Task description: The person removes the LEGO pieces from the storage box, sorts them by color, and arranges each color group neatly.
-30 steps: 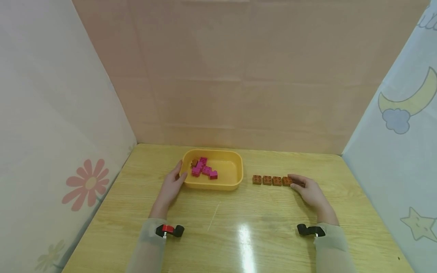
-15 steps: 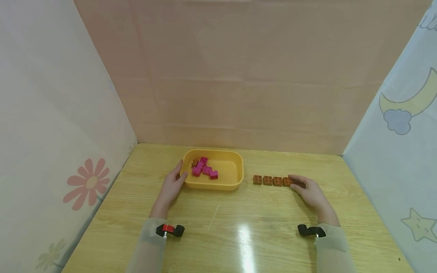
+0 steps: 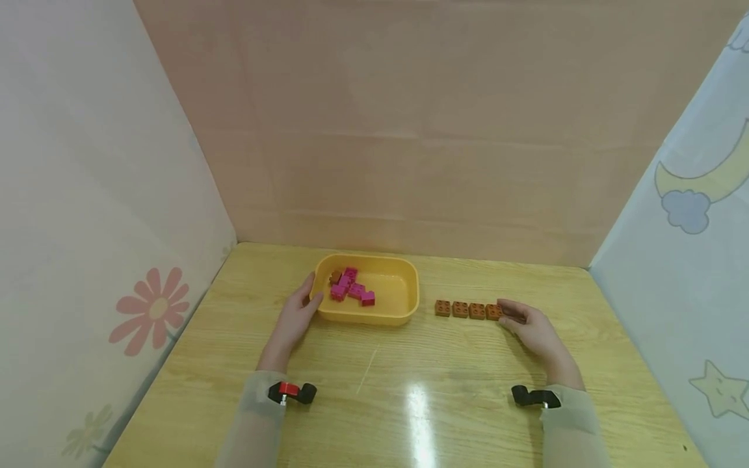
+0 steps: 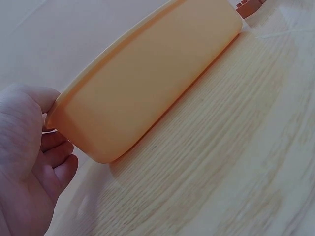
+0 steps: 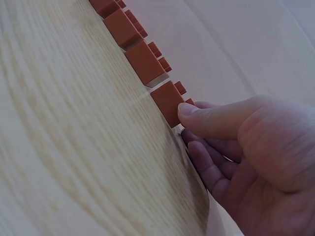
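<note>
A yellow plastic tray (image 3: 404,300) stands on the table, with several pink toy bricks (image 3: 338,292) and a brown brick (image 3: 335,277) lying in its left part. My left hand (image 3: 295,322) grips the tray's left end, thumb at the rim and fingers at the outer side. To the right of the tray, several brown toy bricks (image 3: 460,309) are lined up in a row, studs up. My right hand (image 3: 537,335) pinches the rightmost brown brick (image 5: 167,102) between thumb and fingers. That brick sits at the row's end on the table, a narrow gap from its neighbour.
The light wooden table (image 3: 374,390) ends at a pinkish-beige back wall covering (image 3: 374,162). Pale printed sheets hang at the left (image 3: 117,162) and right (image 3: 702,273) sides. Both wrists wear a black camera mount.
</note>
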The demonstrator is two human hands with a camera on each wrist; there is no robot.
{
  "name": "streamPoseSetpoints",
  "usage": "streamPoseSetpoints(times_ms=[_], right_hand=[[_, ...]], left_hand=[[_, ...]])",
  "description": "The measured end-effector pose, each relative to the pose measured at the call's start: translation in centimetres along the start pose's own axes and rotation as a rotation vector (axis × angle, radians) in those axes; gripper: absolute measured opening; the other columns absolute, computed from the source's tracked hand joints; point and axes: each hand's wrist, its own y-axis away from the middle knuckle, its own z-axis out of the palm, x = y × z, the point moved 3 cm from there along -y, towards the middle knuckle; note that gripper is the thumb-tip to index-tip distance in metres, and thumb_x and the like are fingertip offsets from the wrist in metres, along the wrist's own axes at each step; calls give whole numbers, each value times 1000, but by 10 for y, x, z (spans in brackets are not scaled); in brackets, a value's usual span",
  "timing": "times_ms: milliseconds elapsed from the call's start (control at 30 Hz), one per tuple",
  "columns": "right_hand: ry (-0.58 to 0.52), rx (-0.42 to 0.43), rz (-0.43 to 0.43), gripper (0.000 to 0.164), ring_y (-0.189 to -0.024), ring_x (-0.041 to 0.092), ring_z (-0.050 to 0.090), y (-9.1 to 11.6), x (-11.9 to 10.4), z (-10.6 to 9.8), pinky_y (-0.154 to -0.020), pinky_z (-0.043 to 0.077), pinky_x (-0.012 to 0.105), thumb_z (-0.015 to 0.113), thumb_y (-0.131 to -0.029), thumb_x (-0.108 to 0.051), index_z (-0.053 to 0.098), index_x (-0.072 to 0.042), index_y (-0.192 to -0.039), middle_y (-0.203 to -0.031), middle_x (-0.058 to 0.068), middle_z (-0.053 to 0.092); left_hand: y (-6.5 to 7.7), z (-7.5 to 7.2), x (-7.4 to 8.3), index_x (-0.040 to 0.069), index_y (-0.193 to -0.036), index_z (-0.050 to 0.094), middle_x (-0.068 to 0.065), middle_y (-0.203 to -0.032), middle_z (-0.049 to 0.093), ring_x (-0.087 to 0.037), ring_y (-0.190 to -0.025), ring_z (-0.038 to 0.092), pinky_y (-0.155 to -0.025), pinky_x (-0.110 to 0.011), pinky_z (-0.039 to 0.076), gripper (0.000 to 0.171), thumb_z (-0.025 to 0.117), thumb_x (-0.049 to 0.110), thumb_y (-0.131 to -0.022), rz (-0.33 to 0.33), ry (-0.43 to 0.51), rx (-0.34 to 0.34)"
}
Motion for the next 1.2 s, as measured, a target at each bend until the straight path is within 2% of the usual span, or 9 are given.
streamPoseSetpoints(times_ms=[133, 233, 367, 533, 733, 933, 1033, 1200], right_hand=[[-29, 3, -4, 56, -142, 47, 50, 1, 0, -1, -101, 50, 16, 64, -110, -18, 46, 3, -159, -156, 29, 51], [-52, 8, -9, 56, -141, 47, 51, 1, 0, -1, -93, 42, 4, 64, -110, -16, 46, 4, -159, -155, 29, 52], [-64, 18, -21, 57, -142, 49, 50, 2, 0, -3, -92, 42, 3, 64, -110, -16, 45, 5, -159, -156, 30, 51], [-61, 71, -36, 57, -144, 47, 48, 1, -5, -11, -91, 43, 3, 63, -111, -21, 46, 0, -161, -158, 26, 51], [-96, 124, -87, 55, -144, 45, 49, -4, -36, -7, -90, 45, 3, 64, -110, -22, 48, -9, -162, -159, 22, 51], [-194, 78, -178, 54, -145, 41, 49, -20, -82, 22, -96, 48, 7, 67, -109, -19, 52, -4, -158, -157, 20, 53], [-248, 50, -195, 53, -144, 38, 51, -30, -101, 42, -98, 49, 9, 69, -108, -20, 55, -4, -155, -155, 18, 56], [-343, 14, -233, 47, -138, 35, 57, -48, -135, 83, -103, 55, 22, 73, -105, -17, 62, -1, -148, -148, 21, 62]], left_hand=[[-1, 0, 0, 0, -168, 24, -14, -176, 20, -32, -163, 17, -132, -48, 19, 65, 55, 20, -114, 10, -4, -7], [-2, 0, -1, -1, -168, 24, -14, -176, 19, -32, -163, 17, -131, -48, 19, 65, 55, 19, -114, 11, -3, -9], [-1, 0, -2, 0, -168, 24, -13, -176, 19, -31, -163, 16, -132, -48, 19, 65, 55, 18, -114, 8, 5, -10], [0, 0, -1, 0, -168, 24, -13, -177, 19, -31, -163, 16, -132, -48, 19, 65, 55, 18, -114, 15, 11, -11], [-1, 0, -1, 0, -168, 25, -14, -176, 20, -32, -162, 18, -131, -48, 21, 66, 56, 20, -114, 15, -4, -6], [-1, 0, -1, -2, -167, 26, -16, -176, 21, -33, -162, 19, -131, -48, 21, 65, 57, 19, -113, 13, -1, 8], [-1, 0, -1, -2, -167, 26, -16, -176, 21, -34, -162, 19, -131, -48, 21, 65, 57, 18, -113, 15, -2, 7], [-1, 0, -1, -3, -167, 27, -16, -176, 20, -34, -162, 18, -131, -47, 20, 65, 57, 18, -113, 19, 8, 4]])
